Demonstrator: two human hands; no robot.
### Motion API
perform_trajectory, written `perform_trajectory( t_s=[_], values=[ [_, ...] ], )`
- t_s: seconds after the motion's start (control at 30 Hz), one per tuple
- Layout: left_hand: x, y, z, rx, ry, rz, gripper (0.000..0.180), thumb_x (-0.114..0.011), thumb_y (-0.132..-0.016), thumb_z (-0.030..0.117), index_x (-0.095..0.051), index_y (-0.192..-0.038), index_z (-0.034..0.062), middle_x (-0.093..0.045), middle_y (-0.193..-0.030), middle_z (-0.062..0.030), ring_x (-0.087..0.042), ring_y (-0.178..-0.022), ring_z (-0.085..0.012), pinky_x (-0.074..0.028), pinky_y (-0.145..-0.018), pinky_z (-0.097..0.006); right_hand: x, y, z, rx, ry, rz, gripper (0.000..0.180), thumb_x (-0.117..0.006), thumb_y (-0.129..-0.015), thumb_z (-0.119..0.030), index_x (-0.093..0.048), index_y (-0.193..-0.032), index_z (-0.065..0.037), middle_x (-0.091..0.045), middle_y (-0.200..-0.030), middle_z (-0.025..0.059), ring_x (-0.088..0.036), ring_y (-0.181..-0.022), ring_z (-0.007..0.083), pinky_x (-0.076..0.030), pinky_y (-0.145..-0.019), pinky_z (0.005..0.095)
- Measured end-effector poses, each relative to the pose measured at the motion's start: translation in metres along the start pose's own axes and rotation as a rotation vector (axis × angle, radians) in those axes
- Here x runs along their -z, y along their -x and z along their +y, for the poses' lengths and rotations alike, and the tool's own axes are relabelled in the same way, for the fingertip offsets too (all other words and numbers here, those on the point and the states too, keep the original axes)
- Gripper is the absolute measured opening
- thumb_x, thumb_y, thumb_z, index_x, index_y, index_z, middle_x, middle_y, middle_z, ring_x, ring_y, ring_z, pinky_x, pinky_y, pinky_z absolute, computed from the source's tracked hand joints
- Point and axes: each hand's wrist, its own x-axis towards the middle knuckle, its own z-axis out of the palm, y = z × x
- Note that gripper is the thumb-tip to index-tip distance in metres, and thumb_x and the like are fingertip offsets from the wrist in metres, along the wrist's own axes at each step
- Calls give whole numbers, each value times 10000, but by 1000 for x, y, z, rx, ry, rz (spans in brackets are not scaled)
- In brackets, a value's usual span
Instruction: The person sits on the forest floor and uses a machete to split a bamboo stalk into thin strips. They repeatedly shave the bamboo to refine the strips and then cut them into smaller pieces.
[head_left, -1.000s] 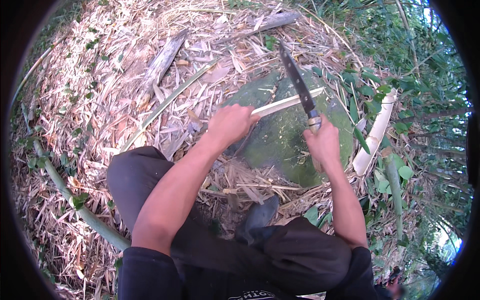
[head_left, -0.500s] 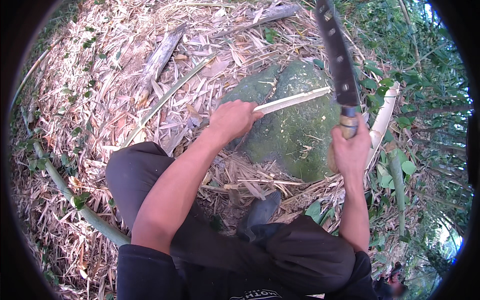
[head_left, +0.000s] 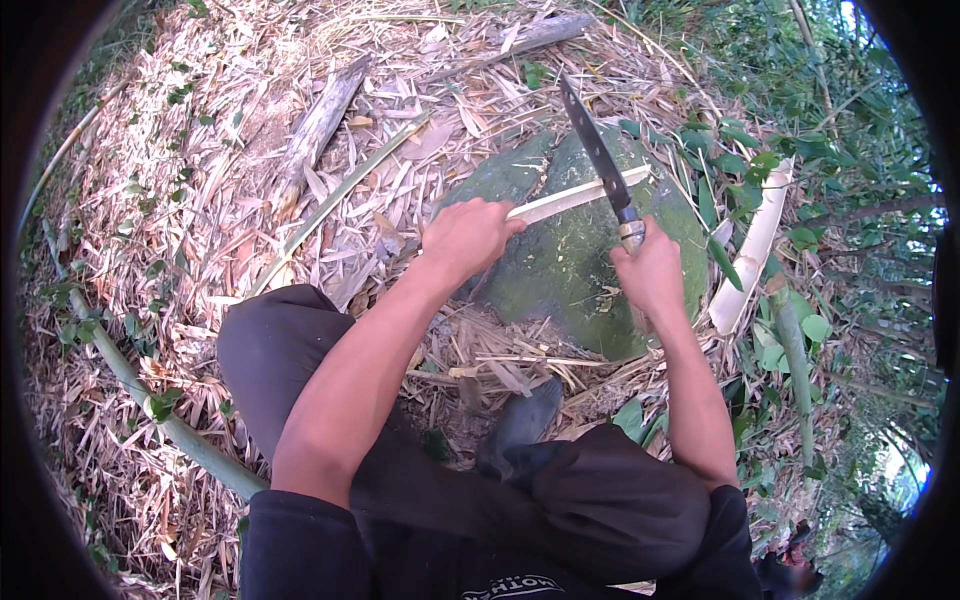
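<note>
Dry leaf litter (head_left: 170,330) surrounds a green, mossy rock (head_left: 560,280) in front of me. A pale, curved split piece (head_left: 752,250) lies just to the right of the rock. My knife (head_left: 598,150), dark-bladed with a row of pale spots, points forward and left. Its blade crosses a pale strip (head_left: 560,204) near the far end; I cannot tell whether they touch. The strip extends rightward over the rock. My right hand (head_left: 650,268) is closed around the knife's handle; my left hand (head_left: 466,238) is closed around the strip's near end.
</note>
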Motion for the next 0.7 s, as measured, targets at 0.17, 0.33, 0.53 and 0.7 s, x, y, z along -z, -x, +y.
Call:
perform_trajectory(
  t_s=[0.17,0.33,0.53,0.7],
  values=[
    [12,4,14,10,-198,4,371,-539,-1031,399,-658,-1017,49,-709,-802,-217,-725,-863,-364,-568,-759,-486,27,-11,19,-350,-894,-374,190,-621,-811,3,-571,-992,36,-604,-708,71,-598,-552,157,-522,-511,324],
    [-15,3,-3,-104,-314,244,202,-628,-946,251,-629,-995,56,-703,-862,-165,-718,-874,-325,-565,-761,-454,9,10,21,-177,-493,-155,191,-614,-818,11,-578,-1004,36,-601,-710,76,-594,-543,171,-528,-528,328],
    [-25,4,-15,-38,-315,389,335,-704,-860,231,-605,-1084,3,-596,-1099,-189,-585,-1080,-336,-458,-919,-473,7,19,21,-334,-1044,-250,229,-612,-827,0,-582,-1050,42,-592,-687,75,-589,-528,168,-514,-521,324],
    [-11,10,1,-23,-249,376,408,-709,-904,331,-593,-1081,-18,-564,-1106,-198,-549,-1076,-340,-430,-925,-471,-3,16,35,-267,-734,-39,199,-620,-823,-23,-600,-1012,36,-606,-671,67,-609,-549,149,-496,-523,311]
  ],
)
